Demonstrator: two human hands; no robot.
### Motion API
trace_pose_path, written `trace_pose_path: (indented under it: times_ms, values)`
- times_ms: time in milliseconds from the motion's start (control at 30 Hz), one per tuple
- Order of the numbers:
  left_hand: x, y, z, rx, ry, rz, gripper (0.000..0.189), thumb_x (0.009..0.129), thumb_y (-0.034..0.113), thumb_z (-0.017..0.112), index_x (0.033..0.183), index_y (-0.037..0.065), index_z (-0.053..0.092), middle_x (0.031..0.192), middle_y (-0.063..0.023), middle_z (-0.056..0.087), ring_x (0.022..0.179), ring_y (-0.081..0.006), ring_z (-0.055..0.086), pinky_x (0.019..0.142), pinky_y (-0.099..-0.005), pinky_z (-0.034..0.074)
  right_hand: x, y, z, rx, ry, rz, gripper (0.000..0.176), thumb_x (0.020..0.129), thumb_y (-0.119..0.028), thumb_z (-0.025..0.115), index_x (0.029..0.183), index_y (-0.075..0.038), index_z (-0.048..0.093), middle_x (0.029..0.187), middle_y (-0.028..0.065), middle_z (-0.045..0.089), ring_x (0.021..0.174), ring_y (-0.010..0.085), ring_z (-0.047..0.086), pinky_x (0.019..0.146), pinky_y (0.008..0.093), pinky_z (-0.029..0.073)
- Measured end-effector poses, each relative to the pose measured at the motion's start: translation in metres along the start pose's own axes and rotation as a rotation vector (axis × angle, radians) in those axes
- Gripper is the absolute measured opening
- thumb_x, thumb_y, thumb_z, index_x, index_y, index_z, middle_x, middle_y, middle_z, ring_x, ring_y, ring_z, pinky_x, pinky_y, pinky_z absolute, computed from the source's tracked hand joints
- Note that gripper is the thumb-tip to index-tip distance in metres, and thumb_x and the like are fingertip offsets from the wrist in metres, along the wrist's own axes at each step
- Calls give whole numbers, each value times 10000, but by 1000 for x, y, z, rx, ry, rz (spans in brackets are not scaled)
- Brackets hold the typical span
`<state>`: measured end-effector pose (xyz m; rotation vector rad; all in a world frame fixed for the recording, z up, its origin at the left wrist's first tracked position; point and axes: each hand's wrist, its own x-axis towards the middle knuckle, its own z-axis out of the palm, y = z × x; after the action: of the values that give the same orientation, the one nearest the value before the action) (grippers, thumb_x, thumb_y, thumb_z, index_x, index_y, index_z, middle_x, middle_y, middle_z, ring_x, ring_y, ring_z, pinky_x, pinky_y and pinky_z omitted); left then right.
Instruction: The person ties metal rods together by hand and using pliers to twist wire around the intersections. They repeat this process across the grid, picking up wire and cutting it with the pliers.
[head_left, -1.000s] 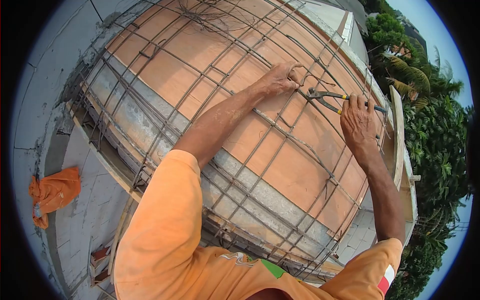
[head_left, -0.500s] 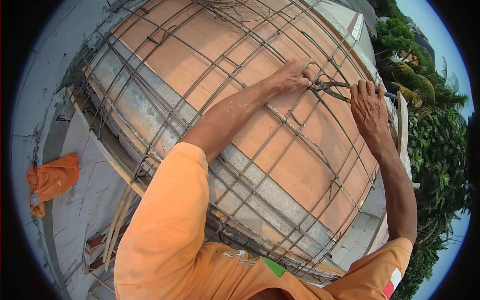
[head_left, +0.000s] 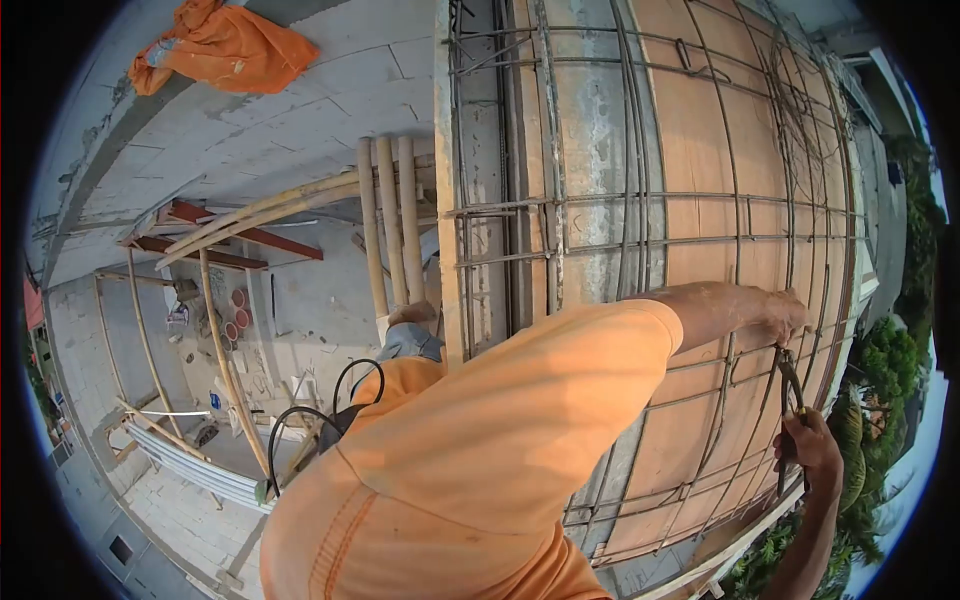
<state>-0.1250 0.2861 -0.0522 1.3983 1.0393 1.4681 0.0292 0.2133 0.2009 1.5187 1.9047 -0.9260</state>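
Note:
At the far right of the head view, my right hand [head_left: 812,447] is closed around the handles of a pair of pincers [head_left: 789,378]. Their jaws point up the view, meeting the steel bars just below my left hand [head_left: 786,314]. That hand rests at the rebar grid [head_left: 738,200] with its fingers curled together; whatever they pinch is too small to make out. Under the bars lies an orange-brown plywood sheet [head_left: 690,130], bordered by a grey strip [head_left: 595,120]. A loose bundle of thin wire [head_left: 800,115] lies on the grid further up.
A timber edge board [head_left: 448,130] runs beside the grid. Left of it, the floor drops to a lower level with bamboo poles [head_left: 392,225] and red buckets [head_left: 238,308]. An orange cloth [head_left: 235,48] lies on the block wall top. Trees [head_left: 890,350] stand beyond the right edge.
The head view has turned and tilted, bringing the lower floor on the left into sight. Both hands stay at the bars, with the pincers still in my right hand, their handles now pointing down the view.

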Motion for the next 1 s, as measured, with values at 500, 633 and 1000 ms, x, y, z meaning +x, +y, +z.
trace_pose_path:
  times_ms: [500, 633, 1000]
  values:
    - [-105, 126, 86, 771, 257, 520, 700, 658, 192, 754, 1286, 11, 504, 1051, -109, 622, 1077, -289, 584, 996, -432, 374, 5, 0, -1, 42, -57, 132, 290, 919, -222, 627, 1098, -28, 506, 714, 108, 607, 561, 242, 630, 466, 416, 566]
    - [-89, 105, 116, 793, 604, 472, 697, 685, 243, 743, 1284, -17, 499, 1012, -114, 610, 1054, -276, 575, 986, -402, 379, -7, -26, 21, 34, 2, 116, 221, 900, -182, 620, 1022, -11, 552, 714, 113, 618, 563, 230, 634, 469, 408, 566]
    - [-63, 107, 97, 719, 626, 403, 275, 605, 110, 709, 837, 30, 584, 849, -134, 612, 917, -311, 604, 816, -429, 477, -45, -11, 60, -1509, 697, -38, 624, 838, -203, 713, 1356, 0, 430, 1173, 139, 576, 1150, 318, 564, 944, 461, 455]
